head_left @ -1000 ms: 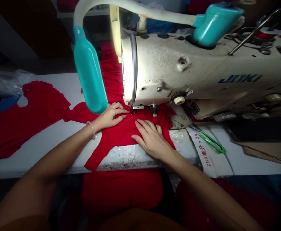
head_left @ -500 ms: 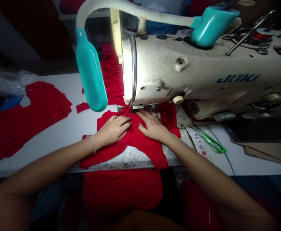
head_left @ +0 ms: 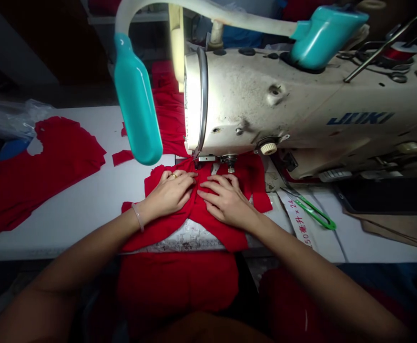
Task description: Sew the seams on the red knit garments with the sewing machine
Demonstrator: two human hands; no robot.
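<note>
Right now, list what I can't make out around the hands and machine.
All in the head view:
Needle tip: too small and dark beneath the machine.
Cloth under the left hand and right hand: hidden by both hands.
Machine's far right end: cut off by the right edge.
Red pile behind: partly hidden by the machine and lamp.
Black slab: too dark to identify.

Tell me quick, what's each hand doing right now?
Left hand: palm down on red fabric, fingers curled; can't tell if it's pinching.
Right hand: open, palm down on red fabric.
</note>
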